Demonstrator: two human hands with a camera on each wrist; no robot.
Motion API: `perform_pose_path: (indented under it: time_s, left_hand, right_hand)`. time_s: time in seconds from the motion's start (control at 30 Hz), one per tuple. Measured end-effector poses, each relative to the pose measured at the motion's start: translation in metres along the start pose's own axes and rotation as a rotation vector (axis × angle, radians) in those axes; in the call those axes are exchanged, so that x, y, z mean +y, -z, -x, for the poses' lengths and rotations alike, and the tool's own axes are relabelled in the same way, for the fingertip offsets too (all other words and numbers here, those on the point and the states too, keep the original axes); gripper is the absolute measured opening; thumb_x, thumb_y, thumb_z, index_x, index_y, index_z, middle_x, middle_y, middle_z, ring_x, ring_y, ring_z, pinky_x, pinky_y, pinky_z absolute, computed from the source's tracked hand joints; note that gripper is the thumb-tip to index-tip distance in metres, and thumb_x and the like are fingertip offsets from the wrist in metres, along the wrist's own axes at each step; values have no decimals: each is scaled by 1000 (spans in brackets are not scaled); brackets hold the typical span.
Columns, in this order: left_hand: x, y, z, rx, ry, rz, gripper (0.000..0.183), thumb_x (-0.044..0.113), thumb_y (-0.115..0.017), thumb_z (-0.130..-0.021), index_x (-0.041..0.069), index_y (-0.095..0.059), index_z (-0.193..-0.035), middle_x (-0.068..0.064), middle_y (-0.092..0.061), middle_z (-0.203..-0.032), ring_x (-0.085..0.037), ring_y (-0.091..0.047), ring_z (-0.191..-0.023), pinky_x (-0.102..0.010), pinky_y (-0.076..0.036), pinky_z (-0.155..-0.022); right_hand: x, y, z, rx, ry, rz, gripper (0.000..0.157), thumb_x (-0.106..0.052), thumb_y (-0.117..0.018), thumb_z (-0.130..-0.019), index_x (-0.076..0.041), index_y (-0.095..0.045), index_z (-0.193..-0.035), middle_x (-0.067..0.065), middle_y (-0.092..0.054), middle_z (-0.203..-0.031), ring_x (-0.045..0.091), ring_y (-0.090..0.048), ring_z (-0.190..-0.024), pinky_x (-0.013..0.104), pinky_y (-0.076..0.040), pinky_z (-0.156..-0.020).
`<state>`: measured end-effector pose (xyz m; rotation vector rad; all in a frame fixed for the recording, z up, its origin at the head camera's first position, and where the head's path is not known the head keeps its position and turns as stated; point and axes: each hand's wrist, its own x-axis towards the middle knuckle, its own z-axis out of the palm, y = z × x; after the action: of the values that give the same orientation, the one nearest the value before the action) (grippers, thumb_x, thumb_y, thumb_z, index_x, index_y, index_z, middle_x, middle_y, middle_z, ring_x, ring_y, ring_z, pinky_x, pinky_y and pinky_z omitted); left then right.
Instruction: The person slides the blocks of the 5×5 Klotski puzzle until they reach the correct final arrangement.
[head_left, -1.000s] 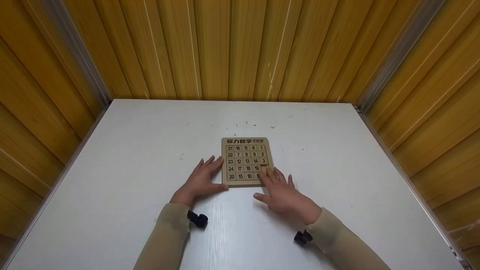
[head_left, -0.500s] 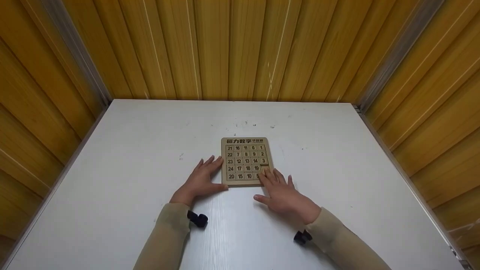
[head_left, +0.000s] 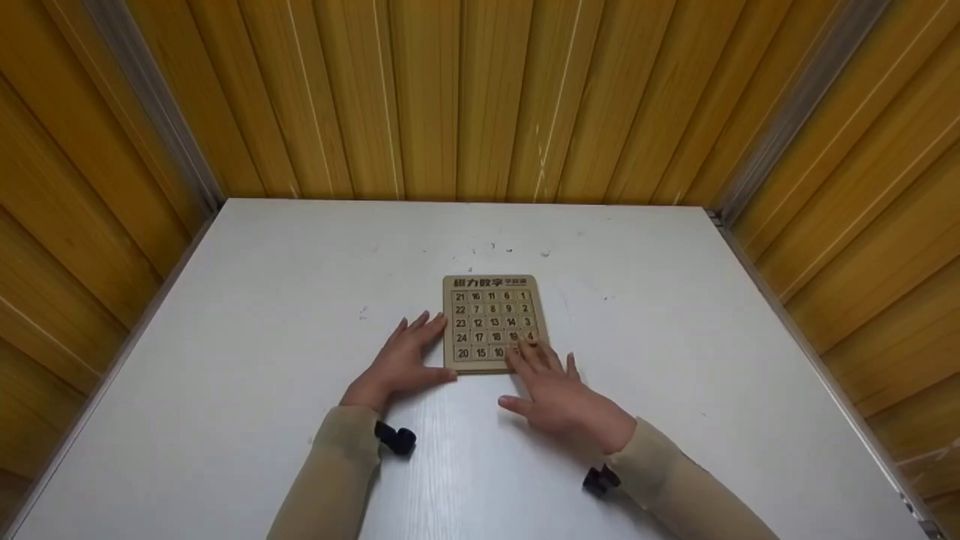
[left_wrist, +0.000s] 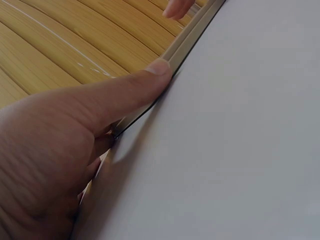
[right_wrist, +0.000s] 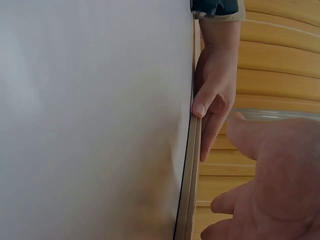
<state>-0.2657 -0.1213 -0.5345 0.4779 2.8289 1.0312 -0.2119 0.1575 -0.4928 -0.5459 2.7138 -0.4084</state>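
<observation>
A wooden sliding number puzzle (head_left: 480, 367) lies flat on the white table in the head view, with numbered tiles in rows and dark characters along its top. My left hand (head_left: 405, 360) braces its lower left corner, straight fingers at the left side and the thumb along the front edge. In the left wrist view that thumb (left_wrist: 135, 90) presses the puzzle's edge (left_wrist: 192, 40). With fingers extended, my right hand (head_left: 555, 386) touches tiles at the lower right and hides the bottom right ones. The 4 tile (head_left: 531, 337) shows just above its fingertips.
The white table (head_left: 300, 277) stretches around the puzzle, with small dark marks beyond it. Yellow wood-patterned panels (head_left: 420, 97) stand along its back and sides. A small black camera sits on each wrist, such as the left one (head_left: 396, 439).
The 4 tile has slid up against the 3 tile, where a gap showed before. My right hand has shifted slightly left, its fingers now over the 5 tile's place. My left hand stays put.
</observation>
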Motion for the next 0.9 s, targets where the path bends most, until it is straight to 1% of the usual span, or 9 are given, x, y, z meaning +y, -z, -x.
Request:
perform_pose_path:
  time_s: [0.1, 0.2, 0.3, 0.47, 0.67, 0.8, 0.9]
  left_hand:
    - [0, 0, 0, 3, -1, -5, 101, 43, -88, -77, 20, -36, -161, 2, -34, -168, -24, -19, -161, -46, -6, -135]
    - [-1, 0, 0, 7, -7, -1, 101, 43, -88, -77, 19, -36, -161, 1, -34, -168, -24, -19, -161, -46, -6, -135]
    - [-1, 0, 0, 3, -15, 2, 101, 43, -88, -77, 18, -36, -161, 1, -34, -168, -24, -19, -161, -46, -5, -135]
    - [-1, -1, -1, -6, 6, -7, 102, 45, -88, -77, 19, -35, -161, 3, -34, -168, -22, -19, -162, -44, -4, -135]
    - [-1, -1, 0, -12, 17, 1, 103, 45, -88, -77, 19, -35, -161, 4, -34, -168, -22, -17, -162, -44, -3, -135]
    - [-1, -1, 0, -10, 15, 8, 102, 45, -88, -77, 19, -35, -161, 4, -34, -168, -22, -17, -162, -46, -4, -135]
    - [-1, -1, 0, -3, 16, 11, 102, 45, -88, -77, 20, -36, -161, 3, -33, -169, -25, -16, -162, -48, -5, -135]
  right_hand:
    - [-6, -2, 5, -24, 26, 10, 86, -61, -49, -102, -19, -13, -167, 9, -3, -175, 37, 5, -162, 74, 2, -126]
    - [-10, -3, 8, -28, 27, 23, 86, -62, -49, -102, -19, -13, -167, 8, -4, -175, 37, 5, -162, 73, 1, -126]
    - [-9, -4, 10, -25, 19, 31, 86, -61, -50, -101, -19, -13, -167, 8, -5, -175, 37, 4, -162, 73, 2, -126]
    - [-3, -2, 14, -16, 20, 21, 86, -59, -52, -102, -19, -12, -167, 10, -9, -175, 37, 4, -162, 75, 3, -125]
    - [5, 1, 18, 1, -20, 25, 84, -57, -52, -102, -15, -18, -166, 10, -12, -174, 38, 1, -162, 74, 3, -126]
    - [2, 3, 18, 4, -29, 17, 85, -57, -53, -101, -15, -18, -166, 11, -12, -174, 38, 1, -162, 73, 3, -126]
    - [-4, 1, 16, -11, -5, 20, 86, -60, -52, -101, -18, -16, -167, 9, -8, -175, 38, 3, -162, 73, 4, -126]
